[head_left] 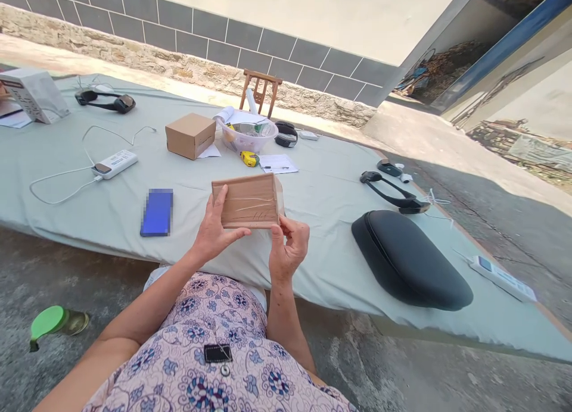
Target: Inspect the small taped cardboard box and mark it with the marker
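Both hands hold a small flat cardboard box point(247, 200) above the near edge of the cloth-covered table point(322, 186), its broad taped face turned toward the camera. The left hand point(214, 228) is partly closed on the box's left end: thumb laid across the front face, remaining fingers behind and out of view. The right hand point(289, 245) grips the lower right corner, fingers curled in and thumb pressed at the edge; whether it pinches the box itself or a loose tape end cannot be told from this view. Clear tape runs across the face of the box, with some creasing near the right side. On the table beyond stand a second, closed cardboard box point(190, 134), a clear plastic bowl point(248, 136) holding small items, a yellow tape measure point(249, 158) just beside it and a printed sheet point(277, 163). Left of the held box lies a blue phone point(157, 212), and further left a white power bank point(114, 164) with its cable. To the right lie a large black case point(409, 260) and a black headset point(395, 192). A green-lidded jar point(56, 322) lies on the ground at lower left
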`<state>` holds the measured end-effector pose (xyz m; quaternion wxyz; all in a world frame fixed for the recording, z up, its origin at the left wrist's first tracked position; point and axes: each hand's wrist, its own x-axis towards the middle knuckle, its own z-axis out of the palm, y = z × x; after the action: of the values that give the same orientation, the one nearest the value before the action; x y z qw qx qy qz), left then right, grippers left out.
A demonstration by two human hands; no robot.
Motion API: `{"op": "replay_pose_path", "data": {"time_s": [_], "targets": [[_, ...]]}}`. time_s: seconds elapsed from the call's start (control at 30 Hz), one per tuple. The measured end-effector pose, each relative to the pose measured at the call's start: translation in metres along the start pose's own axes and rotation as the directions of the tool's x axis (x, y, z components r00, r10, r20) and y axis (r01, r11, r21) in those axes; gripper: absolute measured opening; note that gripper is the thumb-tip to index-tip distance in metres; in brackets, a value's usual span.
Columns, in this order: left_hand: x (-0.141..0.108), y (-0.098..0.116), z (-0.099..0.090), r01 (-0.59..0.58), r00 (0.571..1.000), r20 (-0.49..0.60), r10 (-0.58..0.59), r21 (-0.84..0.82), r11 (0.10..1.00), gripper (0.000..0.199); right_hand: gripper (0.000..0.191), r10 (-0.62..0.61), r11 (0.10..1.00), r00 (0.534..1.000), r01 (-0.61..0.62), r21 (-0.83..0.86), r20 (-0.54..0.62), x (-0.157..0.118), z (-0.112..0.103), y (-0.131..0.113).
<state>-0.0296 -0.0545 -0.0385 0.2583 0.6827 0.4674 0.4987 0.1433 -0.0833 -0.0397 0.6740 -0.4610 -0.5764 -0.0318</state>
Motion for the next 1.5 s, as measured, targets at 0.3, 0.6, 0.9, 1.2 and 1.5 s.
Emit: {"op": "replay_pose_path", "data": {"time_s": [0.3,0.6,0.9,1.2,1.5], "targets": [[0.007,-0.011,-0.011,-0.079,0.996,-0.029,0.084,0.142,0.987,0.101,0.024,-0.055,0.998,0.997,0.055,-0.005,0.046,0.002,0.003,0.004],[0.011,-0.021,-0.017,-0.081,0.995,-0.053,0.083,0.047,0.996,0.097,0.033,0.131,0.988,0.991,-0.134,-0.075,-0.036,0.009,-0.005,0.036],[0.013,-0.021,-0.021,0.135,0.989,-0.026,-0.145,-0.240,0.961,0.099,0.046,0.407,0.910,0.906,-0.393,0.130,-0.116,0.007,-0.014,0.049],[0.014,-0.018,-0.016,0.285,0.942,0.050,-0.331,-0.637,0.716,0.081,0.055,0.399,0.876,0.909,-0.417,0.242,0.120,-0.002,-0.006,0.056],[0.017,-0.022,-0.026,0.547,0.827,0.240,-0.508,-0.553,0.629,0.073,0.086,0.183,0.981,0.905,-0.194,-0.008,0.383,-0.003,-0.013,0.053]]}}
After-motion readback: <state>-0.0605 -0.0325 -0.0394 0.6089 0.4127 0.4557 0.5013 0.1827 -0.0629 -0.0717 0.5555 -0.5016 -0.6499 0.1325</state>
